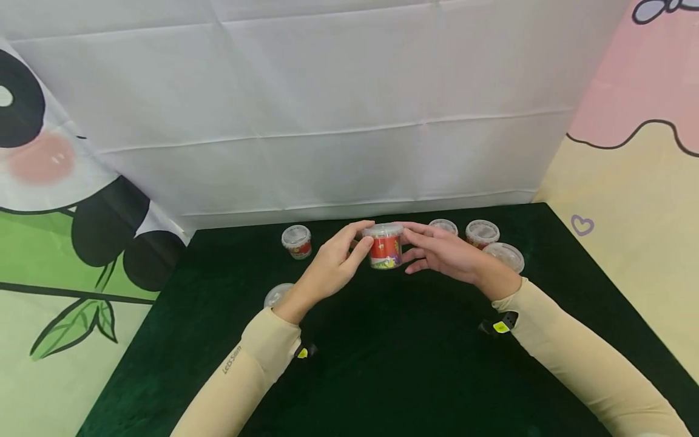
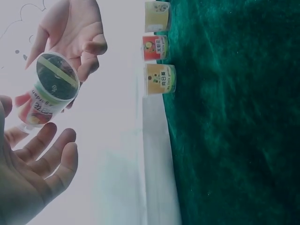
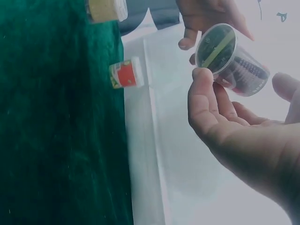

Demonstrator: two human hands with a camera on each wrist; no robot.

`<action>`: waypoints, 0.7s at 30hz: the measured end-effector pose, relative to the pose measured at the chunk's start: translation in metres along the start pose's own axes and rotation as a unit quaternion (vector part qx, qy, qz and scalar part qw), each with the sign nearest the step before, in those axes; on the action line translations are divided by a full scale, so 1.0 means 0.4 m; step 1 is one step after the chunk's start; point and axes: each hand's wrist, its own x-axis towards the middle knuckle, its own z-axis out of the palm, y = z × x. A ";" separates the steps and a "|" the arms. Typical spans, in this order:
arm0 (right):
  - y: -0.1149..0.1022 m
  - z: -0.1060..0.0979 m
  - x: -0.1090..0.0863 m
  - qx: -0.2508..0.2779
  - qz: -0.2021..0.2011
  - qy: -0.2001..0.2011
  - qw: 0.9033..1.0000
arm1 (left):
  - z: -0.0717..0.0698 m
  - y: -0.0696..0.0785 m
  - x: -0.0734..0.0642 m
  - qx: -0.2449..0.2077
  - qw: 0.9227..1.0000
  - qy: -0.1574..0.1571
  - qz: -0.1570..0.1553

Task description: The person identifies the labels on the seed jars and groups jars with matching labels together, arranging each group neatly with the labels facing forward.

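Note:
A clear lidded plastic cup (image 1: 385, 249) with a red flowered label is held up over the dark green cloth, upright in the head view. My left hand (image 1: 337, 255) grips its left side, thumb on the front and forefinger up by the lid. From the right, my right hand (image 1: 439, 250) holds it near the lid with thumb and forefinger, the lower fingers loosely bent. Both wrist views look up at the dark underside of the cup (image 2: 57, 75), crossed by a pale yellow strip. In the right wrist view, the right fingertips (image 3: 202, 74) lie against its lower rim.
Two lidded cups stand on the left, a red-labelled one (image 1: 297, 241) at the back and another (image 1: 278, 293) partly behind my left wrist. Three more, including one yellow-labelled cup (image 2: 160, 78), stand at the back right. A white sheet (image 1: 327, 170) hangs behind the green cloth (image 1: 393, 364).

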 end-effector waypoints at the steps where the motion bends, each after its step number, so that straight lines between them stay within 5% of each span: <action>1: 0.000 0.003 0.003 0.009 0.002 0.002 1.000 | -0.002 -0.003 0.001 -0.005 1.000 0.004 0.000; 21: 0.023 0.029 0.041 0.052 0.026 0.018 0.998 | 0.001 -0.010 -0.005 -0.042 0.998 0.021 -0.045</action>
